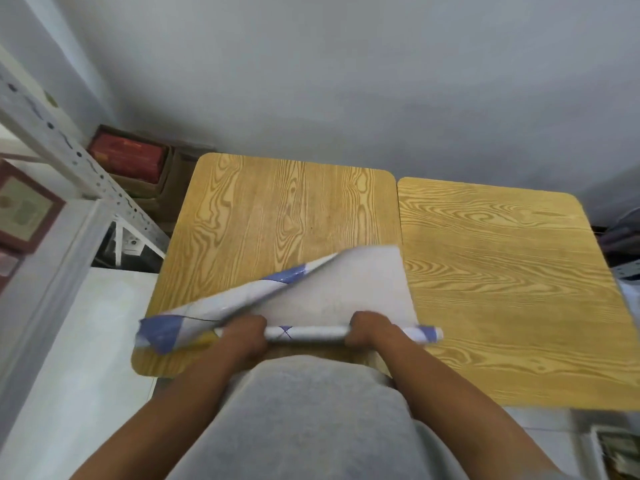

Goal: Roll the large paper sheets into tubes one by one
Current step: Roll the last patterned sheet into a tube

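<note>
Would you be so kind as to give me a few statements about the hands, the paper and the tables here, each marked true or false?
1. Both hands grip the rolled part of the paper sheet. True: the left hand and the right hand curl round the roll.
2. The sheet is fully rolled into a tube. False: a wide part lies flat beyond the roll, and one corner is folded up.
3. The paper shows blue print. True.
4. The work is done on a single table. False: the left wooden table has a second wooden table beside it.
5. The roll lies at the tables' far edge. False: it is at the near edge, by the person.
</note>
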